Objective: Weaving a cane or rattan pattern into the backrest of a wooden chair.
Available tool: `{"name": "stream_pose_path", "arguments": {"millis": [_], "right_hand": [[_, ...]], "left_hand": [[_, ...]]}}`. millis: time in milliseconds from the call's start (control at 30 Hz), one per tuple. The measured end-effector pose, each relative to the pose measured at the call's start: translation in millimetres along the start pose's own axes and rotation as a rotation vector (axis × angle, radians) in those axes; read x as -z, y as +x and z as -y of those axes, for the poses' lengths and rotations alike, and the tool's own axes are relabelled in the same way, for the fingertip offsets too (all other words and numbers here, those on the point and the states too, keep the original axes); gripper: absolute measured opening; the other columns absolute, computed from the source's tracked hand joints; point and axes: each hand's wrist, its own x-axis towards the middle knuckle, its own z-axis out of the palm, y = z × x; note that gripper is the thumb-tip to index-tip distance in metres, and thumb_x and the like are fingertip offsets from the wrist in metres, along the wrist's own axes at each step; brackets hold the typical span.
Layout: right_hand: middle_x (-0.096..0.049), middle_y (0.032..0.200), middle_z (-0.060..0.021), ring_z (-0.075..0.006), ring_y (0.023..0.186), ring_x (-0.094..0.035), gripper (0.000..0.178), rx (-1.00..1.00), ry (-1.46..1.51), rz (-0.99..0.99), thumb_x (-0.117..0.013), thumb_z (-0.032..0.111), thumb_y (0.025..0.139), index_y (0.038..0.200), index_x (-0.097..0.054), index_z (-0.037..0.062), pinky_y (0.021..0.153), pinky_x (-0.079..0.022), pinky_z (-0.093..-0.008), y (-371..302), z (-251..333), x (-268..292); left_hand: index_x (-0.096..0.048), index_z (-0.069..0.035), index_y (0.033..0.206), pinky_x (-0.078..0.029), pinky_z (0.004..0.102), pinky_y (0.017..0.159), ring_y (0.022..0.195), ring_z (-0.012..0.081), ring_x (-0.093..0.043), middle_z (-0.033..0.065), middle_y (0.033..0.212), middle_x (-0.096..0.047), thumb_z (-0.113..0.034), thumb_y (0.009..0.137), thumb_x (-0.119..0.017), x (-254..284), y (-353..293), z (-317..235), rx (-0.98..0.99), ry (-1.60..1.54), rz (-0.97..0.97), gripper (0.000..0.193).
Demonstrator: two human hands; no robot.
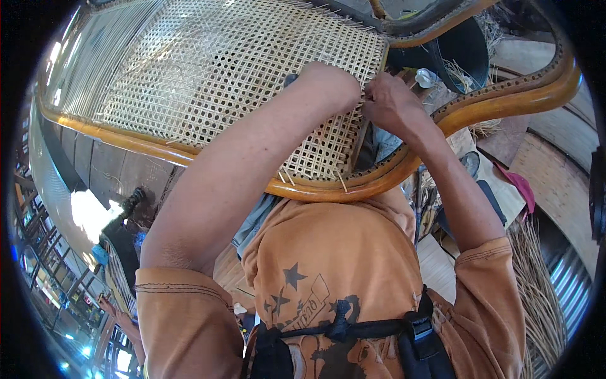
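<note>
A woven cane panel [252, 69] with an open lattice spans a glossy brown wooden frame [353, 189] in front of me. My left hand [331, 85] is over the panel's right part, bent at the wrist. Its fingers are hidden behind the back of the hand. Close beside it, at the panel's right edge, my right hand [392, 104] has its fingers curled and pressed together. What they pinch is too small or hidden to make out. Loose cane ends [344, 180] stick out along the near and far edges of the weave.
The curved frame arm [536, 104] with a row of holes reaches to the right. Beyond it stands a dark bucket [464, 57] with cane scraps. A bundle of cane strands [536, 284] lies at lower right, near a red cloth [519, 188]. Another person's hand [120, 319] shows at lower left.
</note>
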Motion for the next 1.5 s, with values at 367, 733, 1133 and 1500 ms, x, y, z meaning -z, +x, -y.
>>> {"name": "stream_pose_path", "arguments": {"millis": [367, 733, 1133, 1500], "right_hand": [[-0.062, 0.089, -0.0263, -0.0412, 0.089, -0.061, 0.022, -0.092, -0.029, 0.133, -0.057, 0.011, 0.070, 0.086, -0.067, -0.0017, 0.078, -0.050, -0.0452, -0.1, 11.7, 2.6], [-0.062, 0.083, -0.0255, -0.0405, 0.085, -0.060, 0.020, -0.119, -0.174, 0.093, -0.055, 0.013, 0.075, 0.083, -0.064, -0.0025, 0.075, -0.048, -0.0449, -3.8, 19.6, -2.4], [-0.061, 0.068, -0.0129, -0.0190, 0.061, -0.058, 0.022, 0.069, 0.291, 0.095, -0.057, 0.021, 0.082, 0.086, -0.064, 0.0004, 0.060, -0.045, -0.0335, 23.9, 1.1, 23.2], [-0.064, 0.072, -0.0177, -0.0279, 0.062, -0.063, 0.023, -0.075, 0.064, 0.363, -0.064, 0.021, 0.072, 0.088, -0.069, 0.0050, 0.063, -0.050, -0.0371, 31.2, -10.6, 9.5]], "left_hand": [[-0.068, -0.012, 0.105, -0.046, 0.0403, 0.084, 0.098, 0.0257, -0.063, 0.0098, 0.104, -0.066, -0.015, 0.078, -0.055, 1.2, -7.7, 3.2, -0.046, -0.081, -0.040, 0.030], [-0.069, -0.012, 0.104, -0.046, 0.0385, 0.086, 0.098, 0.0240, -0.063, 0.0075, 0.103, -0.067, -0.017, 0.079, -0.054, -12.5, -10.1, 14.1, -0.067, -0.127, -0.091, 0.029], [-0.070, -0.010, 0.096, -0.051, 0.0391, 0.072, 0.088, 0.0251, -0.065, 0.0095, 0.095, -0.068, -0.007, 0.072, -0.057, -5.7, -3.5, 18.7, 0.049, -0.315, 0.119, 0.027], [-0.068, -0.002, 0.073, -0.050, 0.0372, 0.056, 0.060, 0.0253, -0.063, 0.0131, 0.070, -0.065, -0.005, 0.071, -0.055, -0.7, -6.4, 11.8, 0.025, -0.338, -0.014, 0.013]]}}
